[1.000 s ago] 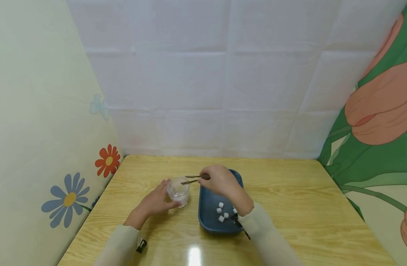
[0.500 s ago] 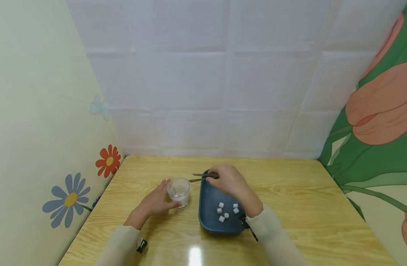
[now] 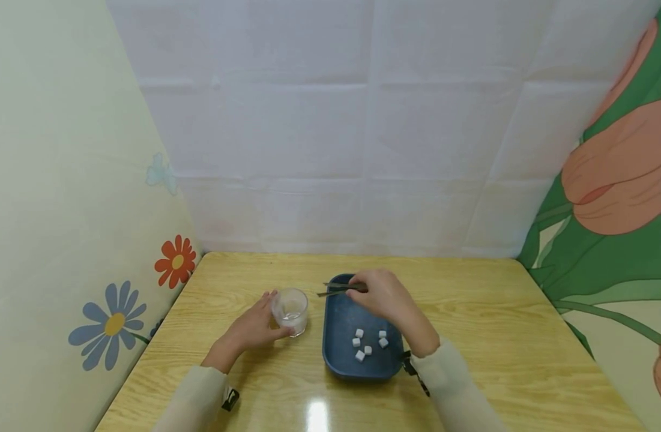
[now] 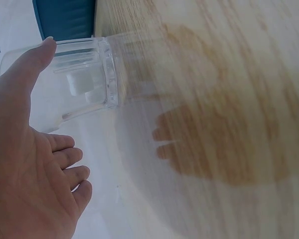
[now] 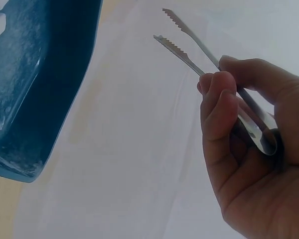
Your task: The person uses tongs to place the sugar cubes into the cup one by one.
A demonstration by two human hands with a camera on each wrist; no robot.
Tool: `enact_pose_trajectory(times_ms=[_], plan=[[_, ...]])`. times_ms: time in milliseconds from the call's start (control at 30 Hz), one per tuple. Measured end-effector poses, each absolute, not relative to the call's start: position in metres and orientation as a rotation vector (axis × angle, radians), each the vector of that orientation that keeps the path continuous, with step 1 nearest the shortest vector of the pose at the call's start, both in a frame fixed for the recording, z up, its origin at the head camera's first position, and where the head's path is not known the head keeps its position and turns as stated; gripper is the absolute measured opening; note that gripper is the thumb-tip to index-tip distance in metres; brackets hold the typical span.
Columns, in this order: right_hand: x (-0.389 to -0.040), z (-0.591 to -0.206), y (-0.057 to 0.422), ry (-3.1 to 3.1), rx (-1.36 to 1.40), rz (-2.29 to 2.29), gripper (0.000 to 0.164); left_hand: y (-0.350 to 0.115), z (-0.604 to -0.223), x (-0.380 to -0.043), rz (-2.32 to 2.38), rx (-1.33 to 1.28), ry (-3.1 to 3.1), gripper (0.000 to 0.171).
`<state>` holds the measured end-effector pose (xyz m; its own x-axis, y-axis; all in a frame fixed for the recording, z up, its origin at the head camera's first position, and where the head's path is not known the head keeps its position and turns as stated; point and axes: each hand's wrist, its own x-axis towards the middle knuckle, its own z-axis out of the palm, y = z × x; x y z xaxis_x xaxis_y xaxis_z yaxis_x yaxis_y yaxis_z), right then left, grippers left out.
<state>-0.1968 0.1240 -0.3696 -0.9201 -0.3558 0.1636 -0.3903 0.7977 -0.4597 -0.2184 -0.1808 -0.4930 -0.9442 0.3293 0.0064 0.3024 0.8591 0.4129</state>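
My left hand (image 3: pixel 251 329) holds a clear drinking glass (image 3: pixel 290 309) standing on the wooden table, thumb on the near side and fingers on the far side. Inside the glass, a white cube (image 4: pixel 79 81) shows near the bottom in the left wrist view. Metal tongs (image 5: pixel 189 61) with serrated tips are gripped in my right hand (image 3: pixel 383 294); their arms are spread with nothing between them. The tongs reach over the back left rim of a blue tray (image 3: pixel 343 315). Several small white cubes (image 3: pixel 359 356), like sugar cubes, lie in the tray's near half.
The wooden table (image 3: pixel 470 318) runs back to a white cloth wall (image 3: pixel 319 150). A flowered panel (image 3: pixel 81 210) borders the left side, a tulip-print panel (image 3: pixel 622 252) the right. The tray stands just right of the glass.
My right hand has drawn the tongs rightward, from over the glass to over the tray's back edge. The cubes at the tray's right have come into sight. My left hand and the glass stay put.
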Motion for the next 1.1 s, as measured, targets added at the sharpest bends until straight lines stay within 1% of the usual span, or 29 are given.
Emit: enact_pose_trajectory(times_ms=[333, 667, 1100], plan=[[-0.194, -0.373, 0.131, -2.910, 0.576, 0.770, 0.024, -0.181, -0.494, -0.219, 0.633, 0.501, 2.974, 0.109], [-0.191, -0.378, 0.141, -2.928, 0.502, 0.807, 0.020, -0.182, -0.496, -0.220, 0.620, 0.502, 2.983, 0.109], [-0.188, -0.386, 0.152, -2.932, 0.492, 0.785, 0.022, -0.181, -0.495, -0.218, 0.635, 0.465, 2.968, 0.109]])
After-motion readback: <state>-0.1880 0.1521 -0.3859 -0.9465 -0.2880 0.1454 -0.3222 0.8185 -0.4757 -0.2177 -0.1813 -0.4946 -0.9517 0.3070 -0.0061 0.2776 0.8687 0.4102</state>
